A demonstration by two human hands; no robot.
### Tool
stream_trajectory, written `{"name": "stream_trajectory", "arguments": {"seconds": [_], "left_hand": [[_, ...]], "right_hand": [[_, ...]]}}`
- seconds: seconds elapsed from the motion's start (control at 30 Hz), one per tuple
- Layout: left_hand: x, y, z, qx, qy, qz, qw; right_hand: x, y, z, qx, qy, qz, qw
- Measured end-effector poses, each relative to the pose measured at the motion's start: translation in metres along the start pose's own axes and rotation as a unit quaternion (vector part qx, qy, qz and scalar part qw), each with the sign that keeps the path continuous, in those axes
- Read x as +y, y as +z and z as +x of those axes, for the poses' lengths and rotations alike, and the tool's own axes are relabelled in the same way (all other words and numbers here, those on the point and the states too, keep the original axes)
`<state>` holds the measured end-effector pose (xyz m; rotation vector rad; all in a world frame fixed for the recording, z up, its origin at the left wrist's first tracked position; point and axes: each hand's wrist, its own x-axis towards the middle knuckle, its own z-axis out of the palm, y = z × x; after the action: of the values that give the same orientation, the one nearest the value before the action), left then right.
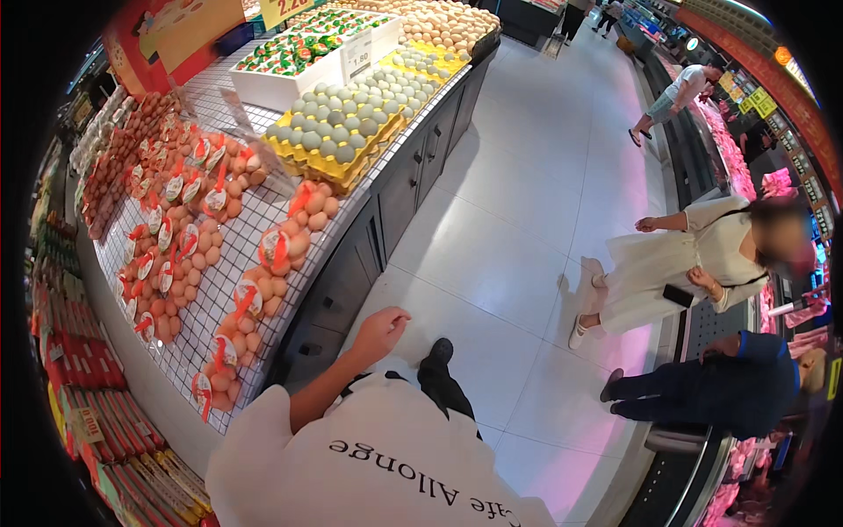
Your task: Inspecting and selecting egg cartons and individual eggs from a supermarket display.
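Observation:
My left hand (382, 336) hangs over the floor beside the egg stand, loosely curled and empty. My right hand is out of view. Left of my hand, netted brown eggs (247, 296) with red ties and labels lie in a row along the rim of a wire-grid display stand (316, 270). More bagged eggs (168, 257) are heaped farther left. Beyond them, pale green eggs (336, 125) rest in stacked yellow trays (375, 151). A white foam box (276, 89) holds small items in green and red wrappers.
Dark cabinet doors (398, 197) face the tiled aisle (487, 257). At the right, a person in a white dress (665, 263) and a person in dark clothes (737, 385) stand near a meat counter (731, 145). Another person (681, 92) leans over it. Packaged goods (79, 342) line the lower left.

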<state>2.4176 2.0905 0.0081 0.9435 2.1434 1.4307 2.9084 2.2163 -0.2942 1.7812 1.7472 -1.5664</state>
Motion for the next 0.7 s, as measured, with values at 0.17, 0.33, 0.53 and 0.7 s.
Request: {"name": "stream_trajectory", "arguments": {"seconds": [0.17,0.33,0.53,0.7], "left_hand": [[0.078,0.050,0.132,-0.071,0.030,-0.024,0.997],[0.053,0.068,0.208,0.038,-0.031,-0.009,0.999],[-0.020,0.098,0.310,0.098,-0.221,-0.253,0.937],[-0.030,0.103,0.455,0.120,-0.183,-0.218,0.951]], "right_hand": [[-0.167,-0.089,0.115,0.042,0.018,0.195,0.980],[-0.339,-0.184,0.246,0.042,-0.091,0.133,0.986],[-0.506,-0.177,0.354,-0.024,-0.154,0.070,0.985],[-0.596,-0.141,0.425,-0.173,-0.138,-0.156,0.963]]}}
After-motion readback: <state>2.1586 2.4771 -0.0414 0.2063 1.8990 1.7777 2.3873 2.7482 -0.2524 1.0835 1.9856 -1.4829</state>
